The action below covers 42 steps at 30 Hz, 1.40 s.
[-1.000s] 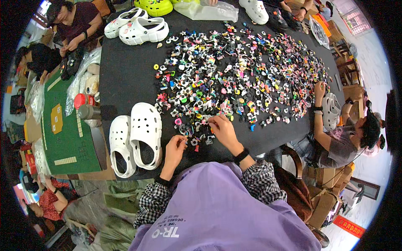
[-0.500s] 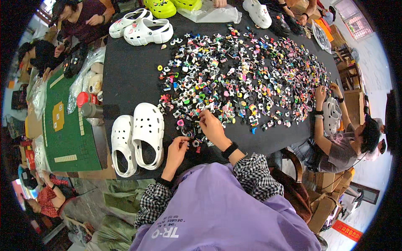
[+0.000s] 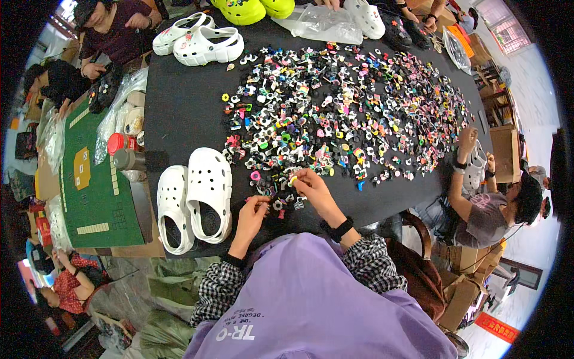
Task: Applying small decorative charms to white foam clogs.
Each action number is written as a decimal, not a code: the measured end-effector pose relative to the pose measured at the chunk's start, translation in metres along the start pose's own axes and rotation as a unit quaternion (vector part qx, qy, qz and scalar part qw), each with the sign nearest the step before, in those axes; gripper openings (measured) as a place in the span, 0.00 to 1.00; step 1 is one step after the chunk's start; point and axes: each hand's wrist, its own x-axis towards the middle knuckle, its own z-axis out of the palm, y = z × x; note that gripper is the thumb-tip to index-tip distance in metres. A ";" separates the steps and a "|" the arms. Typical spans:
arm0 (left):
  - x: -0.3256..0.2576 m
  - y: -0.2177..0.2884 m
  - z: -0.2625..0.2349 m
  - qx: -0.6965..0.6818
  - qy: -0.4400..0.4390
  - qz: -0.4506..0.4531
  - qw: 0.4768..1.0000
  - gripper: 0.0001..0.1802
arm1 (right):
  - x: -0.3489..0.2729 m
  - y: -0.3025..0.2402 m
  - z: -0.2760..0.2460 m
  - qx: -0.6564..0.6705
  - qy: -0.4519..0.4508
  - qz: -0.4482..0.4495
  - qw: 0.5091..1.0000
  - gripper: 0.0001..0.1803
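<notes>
A wide heap of small colourful shoe charms (image 3: 335, 107) lies spread over the black table (image 3: 185, 107). At its near edge, my right hand (image 3: 314, 191) pinches one small light-coloured shoe charm (image 3: 293, 179) between thumb and fingers. My left hand (image 3: 252, 216) rests by the table's near side, its fingers drawn together next to a few loose charms (image 3: 278, 205); whatever they hold, if anything, is hidden. Left of that hand stands a pair of white clogs (image 3: 209, 179) with holes in their tops and no charms on them.
White clogs (image 3: 209, 48) and lime-green clogs (image 3: 242, 11) with charms stand at the far side, beside a clear plastic bag (image 3: 326, 27). A person (image 3: 478, 203) on the right handles a white clog. Left is a green mat (image 3: 95, 197) near a red-lidded jar (image 3: 119, 142).
My right hand has drawn back from the heap slightly rightward and nearer, with a small charm now showing in its fingertips. My left hand has barely moved.
</notes>
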 end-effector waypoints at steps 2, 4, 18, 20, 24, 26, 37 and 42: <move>0.000 -0.001 0.000 -0.001 0.000 0.000 1.000 0.11 | -0.003 -0.003 0.000 0.061 -0.018 0.032 0.997 0.12; 0.002 -0.004 0.000 -0.002 -0.002 0.002 1.000 0.11 | -0.006 -0.009 0.000 0.064 -0.017 0.030 0.997 0.09; 0.000 0.017 0.012 0.014 -0.041 -0.007 0.999 0.12 | -0.012 -0.011 0.001 -0.140 0.040 -0.016 0.989 0.16; 0.002 0.019 0.017 0.052 -0.051 0.011 0.997 0.13 | -0.005 -0.006 -0.004 -0.180 0.070 -0.040 0.980 0.18; 0.009 0.002 0.022 0.047 -0.088 0.021 0.995 0.16 | 0.018 -0.014 -0.016 -0.276 0.133 -0.066 0.950 0.22; 0.011 0.012 0.026 0.040 -0.126 0.007 0.991 0.17 | 0.032 -0.006 -0.023 -0.318 0.154 -0.119 0.928 0.23; 0.023 0.003 0.011 0.024 0.012 0.035 0.999 0.28 | 0.034 -0.010 0.017 -0.477 0.025 -0.150 0.866 0.20; 0.016 0.011 0.006 0.021 0.020 0.037 0.999 0.28 | 0.022 -0.015 0.016 -0.495 -0.044 -0.160 0.853 0.14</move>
